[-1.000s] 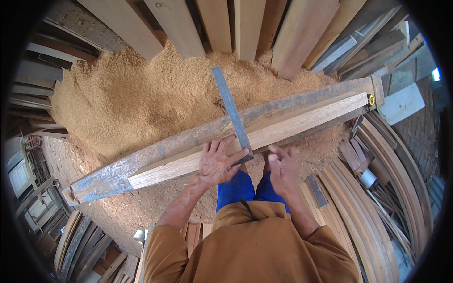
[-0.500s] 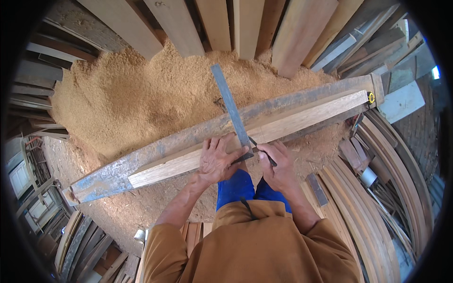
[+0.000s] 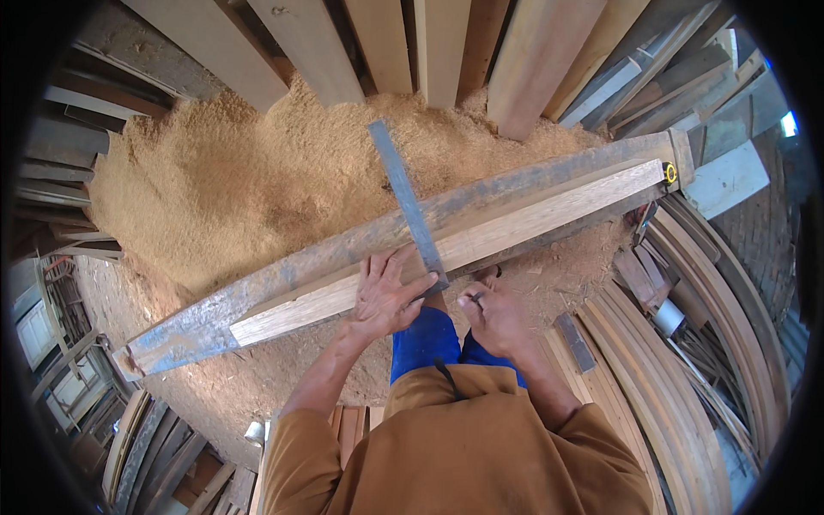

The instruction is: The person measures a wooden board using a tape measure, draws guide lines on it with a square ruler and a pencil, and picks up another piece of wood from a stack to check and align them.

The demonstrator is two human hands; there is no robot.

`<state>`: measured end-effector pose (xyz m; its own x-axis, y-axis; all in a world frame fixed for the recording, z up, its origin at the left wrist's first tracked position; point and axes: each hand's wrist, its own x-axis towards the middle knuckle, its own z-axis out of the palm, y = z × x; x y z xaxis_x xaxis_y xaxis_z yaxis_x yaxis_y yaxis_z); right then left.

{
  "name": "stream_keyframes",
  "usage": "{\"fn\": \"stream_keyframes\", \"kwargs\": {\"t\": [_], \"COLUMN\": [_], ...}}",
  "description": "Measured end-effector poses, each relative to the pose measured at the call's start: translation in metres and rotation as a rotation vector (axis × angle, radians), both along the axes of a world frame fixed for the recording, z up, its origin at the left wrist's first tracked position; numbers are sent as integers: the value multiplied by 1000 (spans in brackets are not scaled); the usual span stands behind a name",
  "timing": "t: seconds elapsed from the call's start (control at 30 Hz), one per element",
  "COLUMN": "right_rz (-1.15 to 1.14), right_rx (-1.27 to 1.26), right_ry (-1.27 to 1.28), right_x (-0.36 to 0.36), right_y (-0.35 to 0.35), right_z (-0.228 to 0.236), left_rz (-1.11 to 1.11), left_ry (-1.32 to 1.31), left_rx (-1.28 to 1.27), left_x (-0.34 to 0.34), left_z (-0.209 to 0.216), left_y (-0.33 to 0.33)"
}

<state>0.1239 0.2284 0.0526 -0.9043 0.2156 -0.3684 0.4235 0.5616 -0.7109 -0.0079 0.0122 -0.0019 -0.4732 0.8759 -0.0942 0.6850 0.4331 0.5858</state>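
Observation:
A long pale wooden beam [image 3: 536, 219] lies slantwise on a worn, thicker timber [image 3: 318, 262]. Across the beam rests a grey metal try square [image 3: 408, 202], its blade pointing away over the sawdust. My left hand [image 3: 384, 296] lies over the beam left of the blade, fingers bent over the wood and thumb pressing the square's near end. Just off the beam's near side, my right hand [image 3: 498, 318] is closed around a dark, pencil-like stick [image 3: 476, 297]; most of it is hidden by the fingers.
Beyond the timber a sawdust heap [image 3: 215, 189] reaches upright boards [image 3: 442, 51]. A yellow-and-black tape measure [image 3: 669, 173] sits at the beam's right end. Stacked planks [image 3: 635, 378] fill the right side, with a dark block [image 3: 573, 342] on them. More timber lies at lower left.
My right hand has drawn back from the beam and square toward me, taking the dark stick off the wood and turning it. The left hand still presses the square on the beam.

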Motion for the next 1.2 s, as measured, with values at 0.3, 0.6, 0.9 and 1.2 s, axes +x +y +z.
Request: {"fn": "stream_keyframes", "kwargs": {"t": [0.3, 0.6, 0.9, 1.2], "right_rz": [17, -184, -384, -317], "right_rx": [-14, -67, -208, -110], "right_ry": [45, 114, 266, 277], "right_x": [14, 15, -4, -6], "right_y": [-1, 5, 16, 19], "right_z": [-19, -13, 20, 18], "left_rz": [32, 18, 1, -12], "left_ry": [-39, -20, 2, -12], "left_rx": [24, 14, -39, -27], "left_x": [0, -1, -2, -2], "left_z": [1, 5, 7, 4], "left_y": [1, 9, 11, 7]}}
